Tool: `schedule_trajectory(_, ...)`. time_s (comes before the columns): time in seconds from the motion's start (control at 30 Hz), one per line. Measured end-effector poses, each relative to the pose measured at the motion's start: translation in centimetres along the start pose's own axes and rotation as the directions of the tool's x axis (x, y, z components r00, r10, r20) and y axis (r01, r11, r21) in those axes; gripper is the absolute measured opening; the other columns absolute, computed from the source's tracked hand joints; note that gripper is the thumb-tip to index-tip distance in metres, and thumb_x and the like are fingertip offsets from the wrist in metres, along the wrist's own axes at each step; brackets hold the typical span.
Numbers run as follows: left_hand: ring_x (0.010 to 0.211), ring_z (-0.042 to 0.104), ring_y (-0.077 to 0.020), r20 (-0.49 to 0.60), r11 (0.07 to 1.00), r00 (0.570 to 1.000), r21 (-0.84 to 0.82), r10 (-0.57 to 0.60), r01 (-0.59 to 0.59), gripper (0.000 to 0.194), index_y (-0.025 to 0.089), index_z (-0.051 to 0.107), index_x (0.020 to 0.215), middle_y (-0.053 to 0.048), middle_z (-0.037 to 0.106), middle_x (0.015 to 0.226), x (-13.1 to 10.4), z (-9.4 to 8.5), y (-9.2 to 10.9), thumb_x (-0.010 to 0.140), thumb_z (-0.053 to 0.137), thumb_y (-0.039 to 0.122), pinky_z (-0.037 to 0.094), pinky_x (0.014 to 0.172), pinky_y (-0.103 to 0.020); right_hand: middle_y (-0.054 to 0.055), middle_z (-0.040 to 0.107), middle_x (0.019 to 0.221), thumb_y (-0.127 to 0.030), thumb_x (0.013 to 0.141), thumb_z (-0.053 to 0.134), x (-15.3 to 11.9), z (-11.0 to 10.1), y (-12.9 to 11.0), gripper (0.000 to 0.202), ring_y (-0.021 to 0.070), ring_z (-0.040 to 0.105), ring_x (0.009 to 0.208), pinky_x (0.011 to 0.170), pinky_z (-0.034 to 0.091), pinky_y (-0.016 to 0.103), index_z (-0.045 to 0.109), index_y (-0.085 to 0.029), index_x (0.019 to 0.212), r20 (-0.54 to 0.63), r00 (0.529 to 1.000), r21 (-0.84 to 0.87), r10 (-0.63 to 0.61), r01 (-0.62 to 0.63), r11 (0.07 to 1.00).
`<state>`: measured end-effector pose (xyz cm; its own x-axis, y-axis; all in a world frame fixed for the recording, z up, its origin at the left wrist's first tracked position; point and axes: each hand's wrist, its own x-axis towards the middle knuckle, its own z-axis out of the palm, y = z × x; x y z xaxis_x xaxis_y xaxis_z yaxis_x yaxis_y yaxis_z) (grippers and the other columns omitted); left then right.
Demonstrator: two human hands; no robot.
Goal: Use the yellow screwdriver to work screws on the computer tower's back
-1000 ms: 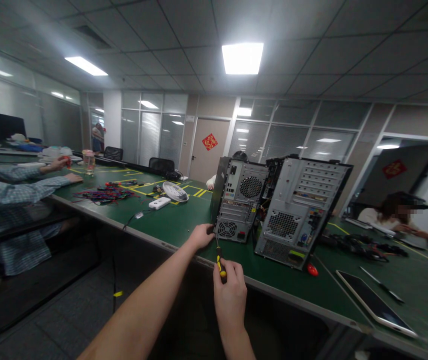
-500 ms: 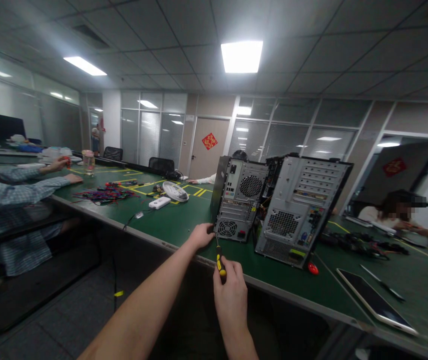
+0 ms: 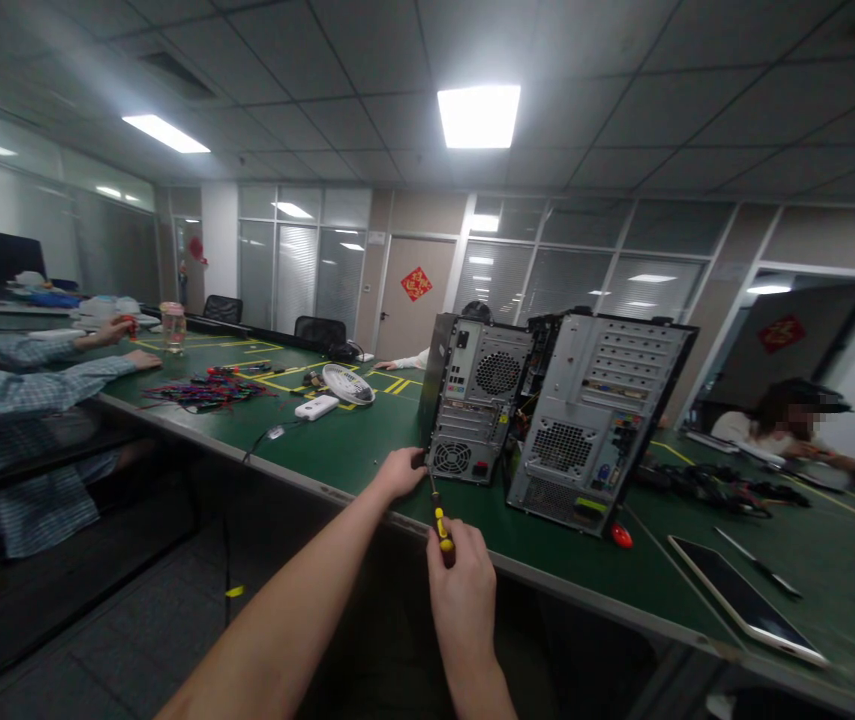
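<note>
In my right hand (image 3: 461, 580) is a black and yellow screwdriver (image 3: 440, 520), its shaft pointing up and away. Its tip meets the lower left corner of the back of a computer tower (image 3: 472, 400). That back carries ports, a round-holed fan grille and a lower fan. At the same corner, my left hand (image 3: 401, 475) grips the tower's edge with curled fingers, some of them hidden from me. A second computer tower (image 3: 581, 400) stands upright just to the right, also with its back towards me.
Right of the towers are a red object (image 3: 622, 534), black cables (image 3: 719, 485), a phone-like tablet (image 3: 746, 600) and a thin pen-like tool (image 3: 757, 562). Leftward lie a white fan cover (image 3: 348, 384), a white box (image 3: 317, 407) and coloured wires (image 3: 206, 392). Other people sit around the green table.
The whole view has shifted slightly. The screwdriver handle looks turned, with more yellow showing; both hands keep their places at the tower's corner.
</note>
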<state>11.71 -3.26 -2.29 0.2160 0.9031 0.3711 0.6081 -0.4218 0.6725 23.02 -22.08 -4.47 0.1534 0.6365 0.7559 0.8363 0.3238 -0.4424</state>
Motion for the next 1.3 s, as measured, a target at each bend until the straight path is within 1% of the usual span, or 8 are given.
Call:
schedule_trajectory(0.1,0.118,0.066,-0.0217,0.001,1.0,1.0,0.008,0.003,-0.003,0.041,0.019,0.069,0.126,-0.009,0.071,0.126,-0.04,-0.09,0.12,0.084,0.068,0.021,0.048,0.102,-0.027,0.012,0.061,0.114,-0.029,0.095,0.048,-0.01,0.13,-0.18,0.022,0.0242,0.067,0.091,0.078,0.054,0.035,0.066,-0.02,0.104,-0.017,1.0,-0.01,0.017,-0.017,1.0)
schedule_trajectory(0.27,0.12,0.065,-0.0221,0.016,1.0,0.999,0.009,-0.029,0.029,0.042,0.02,0.068,0.127,-0.007,0.07,0.128,-0.14,-0.31,0.46,0.085,0.068,0.022,0.047,0.104,-0.028,0.01,0.063,0.105,-0.023,0.09,0.049,0.14,0.07,-0.38,0.023,0.0242,0.067,0.086,0.075,0.055,0.035,0.066,-0.02,0.105,0.002,1.0,-0.003,0.018,-0.018,1.0)
schedule_trajectory(0.4,0.12,0.065,-0.0214,0.007,1.0,1.0,0.007,-0.016,0.016,0.041,0.021,0.069,0.126,-0.007,0.07,0.128,-0.2,-0.32,0.49,0.085,0.068,0.022,0.046,0.104,-0.027,0.009,0.063,0.104,-0.025,0.093,0.048,0.13,-0.04,-0.36,0.023,0.0234,0.067,0.086,0.073,0.054,0.033,0.064,-0.02,0.109,0.024,1.0,0.006,0.008,-0.008,1.0)
schedule_trajectory(0.53,0.12,0.065,-0.0216,-0.007,1.0,1.0,0.021,-0.007,0.007,0.042,0.02,0.068,0.127,-0.008,0.07,0.129,-0.21,-0.22,0.3,0.085,0.068,0.023,0.046,0.105,-0.027,0.008,0.062,0.102,-0.028,0.095,0.048,-0.03,-0.01,-0.24,0.023,0.0227,0.067,0.083,0.071,0.053,0.032,0.062,-0.02,0.112,0.045,0.998,-0.032,0.037,-0.036,0.999)
schedule_trajectory(0.67,0.119,0.065,-0.0225,-0.009,1.0,1.0,0.031,0.006,-0.005,0.043,0.018,0.068,0.128,-0.009,0.07,0.128,-0.19,-0.18,0.18,0.085,0.067,0.023,0.047,0.104,-0.028,0.007,0.061,0.1,-0.029,0.096,0.047,-0.17,0.08,-0.22,0.022,0.0212,0.066,0.08,0.07,0.052,0.031,0.064,-0.02,0.108,0.066,0.997,-0.039,0.044,-0.042,0.998)
schedule_trajectory(1.07,0.117,0.067,-0.0216,-0.007,1.0,1.0,-0.015,-0.002,0.002,0.045,0.017,0.067,0.128,-0.01,0.071,0.126,0.0,0.08,-0.12,0.083,0.068,0.022,0.048,0.102,-0.027,0.006,0.061,0.094,-0.039,0.101,0.044,-0.08,0.04,-0.07,0.026,0.0203,0.064,0.078,0.068,0.051,0.03,0.062,-0.02,0.101,0.036,0.999,0.031,0.038,-0.039,0.999)
schedule_trajectory(1.2,0.117,0.067,-0.0218,-0.003,1.0,1.0,-0.013,0.02,-0.02,0.045,0.015,0.067,0.128,-0.011,0.071,0.126,0.13,0.18,-0.25,0.083,0.068,0.021,0.048,0.101,-0.027,0.006,0.061,0.091,-0.039,0.101,0.045,-0.16,0.14,0.1,0.025,0.0192,0.063,0.076,0.068,0.05,0.029,0.062,-0.02,0.099,0.01,1.0,0.048,0.025,-0.026,0.999)
schedule_trajectory(1.3,0.117,0.067,-0.0223,-0.01,1.0,1.0,-0.014,0.022,-0.022,0.046,0.014,0.067,0.128,-0.012,0.071,0.126,0.16,0.25,-0.35,0.083,0.068,0.021,0.049,0.101,-0.027,0.006,0.061,0.094,-0.034,0.1,0.046,-0.34,0.29,0.18,0.022,0.0198,0.064,0.079,0.069,0.049,0.03,0.063,-0.02,0.103,0.013,1.0,0.027,0.019,-0.019,0.999)
